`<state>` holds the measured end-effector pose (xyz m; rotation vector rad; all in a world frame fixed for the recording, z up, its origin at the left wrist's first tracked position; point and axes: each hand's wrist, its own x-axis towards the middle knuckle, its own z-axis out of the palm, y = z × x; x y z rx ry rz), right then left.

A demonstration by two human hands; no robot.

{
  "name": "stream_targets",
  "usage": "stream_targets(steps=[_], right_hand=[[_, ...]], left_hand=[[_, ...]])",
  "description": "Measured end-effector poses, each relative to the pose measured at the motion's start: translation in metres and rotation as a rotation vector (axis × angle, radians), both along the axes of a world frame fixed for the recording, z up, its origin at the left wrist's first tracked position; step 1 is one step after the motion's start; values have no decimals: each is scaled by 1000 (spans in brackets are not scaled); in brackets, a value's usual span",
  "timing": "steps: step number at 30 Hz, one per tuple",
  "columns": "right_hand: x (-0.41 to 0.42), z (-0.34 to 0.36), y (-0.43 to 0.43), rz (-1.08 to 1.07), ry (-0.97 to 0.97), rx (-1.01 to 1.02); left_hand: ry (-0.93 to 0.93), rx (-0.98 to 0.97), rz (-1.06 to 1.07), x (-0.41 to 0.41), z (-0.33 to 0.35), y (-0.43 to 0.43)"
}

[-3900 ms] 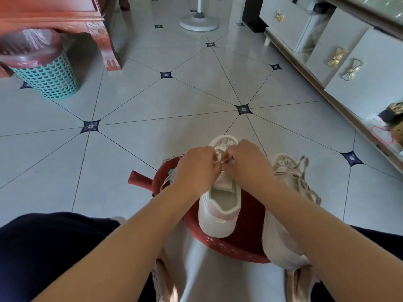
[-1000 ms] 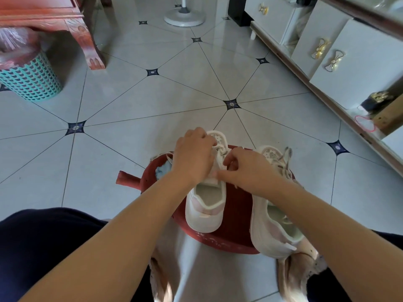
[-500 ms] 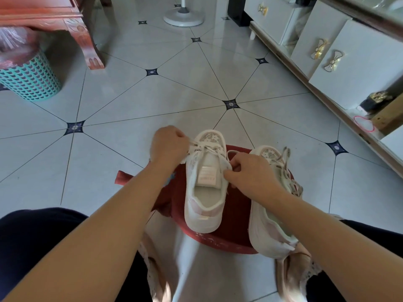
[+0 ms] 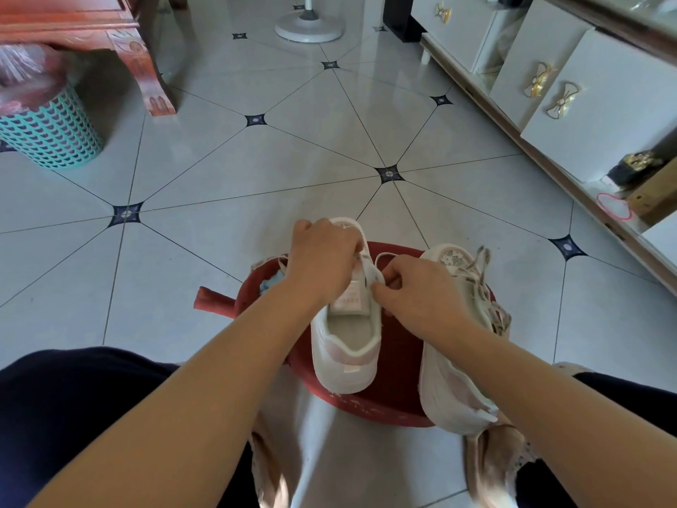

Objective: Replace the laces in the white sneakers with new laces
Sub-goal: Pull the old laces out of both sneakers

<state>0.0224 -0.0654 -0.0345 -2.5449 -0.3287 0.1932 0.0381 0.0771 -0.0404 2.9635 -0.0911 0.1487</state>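
A white sneaker [image 4: 346,346] with pink heel trim stands toe-away on a red plastic stool [image 4: 399,364] in front of me. My left hand [image 4: 320,262] lies over its lacing area, fingers closed on the white lace [image 4: 373,273], hiding the front eyelets. My right hand [image 4: 417,291] pinches the same lace at the sneaker's right edge, beside the tongue. A loop of lace arcs between the two hands. The second white sneaker [image 4: 454,364] leans against the stool's right side, with a worn greyish lace [image 4: 483,284] loosely threaded.
My knees in dark trousers and my slippered feet frame the stool. A teal waste basket [image 4: 51,133] and a red carved table leg [image 4: 150,78] stand far left. A white cabinet [image 4: 586,97] runs along the right; a fan base [image 4: 309,25] sits far ahead on the tiled floor.
My left hand, which had pulled the lace out to the left half a second ago, has come back over the sneaker's lacing. The right hand stayed pinching at the right edge.
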Motion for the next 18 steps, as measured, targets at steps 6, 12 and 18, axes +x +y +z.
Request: stream_targets(steps=[6,12,18], right_hand=[[0,-1,3,-16,16,5],[0,-2,1,-55,59,32],[0,-3,0,-66,67,34]], left_hand=[[-5,25,37,-1,0,2],[-89,-378,235,-3,5,26],[-42,-625,628,-7,19,77]])
